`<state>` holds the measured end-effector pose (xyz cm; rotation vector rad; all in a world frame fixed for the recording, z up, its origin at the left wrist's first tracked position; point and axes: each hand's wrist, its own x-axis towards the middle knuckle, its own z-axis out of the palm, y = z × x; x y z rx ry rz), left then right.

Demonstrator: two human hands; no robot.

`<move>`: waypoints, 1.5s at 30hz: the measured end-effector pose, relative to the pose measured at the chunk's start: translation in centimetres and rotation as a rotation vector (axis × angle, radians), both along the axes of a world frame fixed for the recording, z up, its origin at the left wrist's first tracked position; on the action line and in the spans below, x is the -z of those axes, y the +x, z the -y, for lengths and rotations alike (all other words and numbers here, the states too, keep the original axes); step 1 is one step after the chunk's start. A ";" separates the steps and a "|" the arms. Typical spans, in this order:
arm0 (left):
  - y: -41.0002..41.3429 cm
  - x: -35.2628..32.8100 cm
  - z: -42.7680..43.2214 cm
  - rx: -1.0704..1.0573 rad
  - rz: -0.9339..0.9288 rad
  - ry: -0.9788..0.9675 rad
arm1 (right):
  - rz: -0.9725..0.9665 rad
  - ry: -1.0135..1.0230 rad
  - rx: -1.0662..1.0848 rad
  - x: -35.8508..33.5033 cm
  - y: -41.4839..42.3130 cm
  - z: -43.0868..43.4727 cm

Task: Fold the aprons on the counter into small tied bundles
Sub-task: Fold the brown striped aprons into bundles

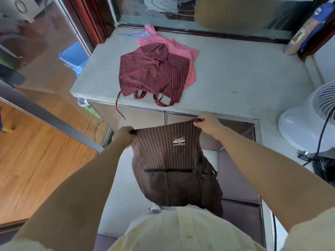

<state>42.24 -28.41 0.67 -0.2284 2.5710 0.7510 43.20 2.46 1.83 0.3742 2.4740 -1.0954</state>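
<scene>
A brown striped apron (pixel 174 165) with a white "coffee" logo hangs in the air in front of me, below the counter's front edge. My left hand (pixel 123 135) grips its top left corner and my right hand (pixel 208 124) grips its top right corner. On the grey counter (pixel 235 75) lies a crumpled dark red striped apron (pixel 150 75), its straps trailing over the front edge. Under it, to the back right, lies a red checked apron (pixel 183 48).
A white fan (pixel 311 116) with a black cable stands at the right of the counter. A tall bottle (pixel 299 38) leans in the back right corner. A glass partition runs behind the counter. A blue bin (pixel 74 57) sits on the floor to the left.
</scene>
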 end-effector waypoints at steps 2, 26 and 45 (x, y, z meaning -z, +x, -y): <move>0.0 -0.2 -0.2 -0.105 -0.048 0.155 | -0.057 -0.033 0.049 0.1 0.0 0.3; 0.4 -5.2 -4.1 -0.062 0.410 0.840 | -0.098 -0.952 0.627 -2.7 -1.2 1.9; -3.0 -6.7 0.0 -0.357 -0.660 0.286 | -0.641 -0.276 0.426 -4.4 -2.8 2.2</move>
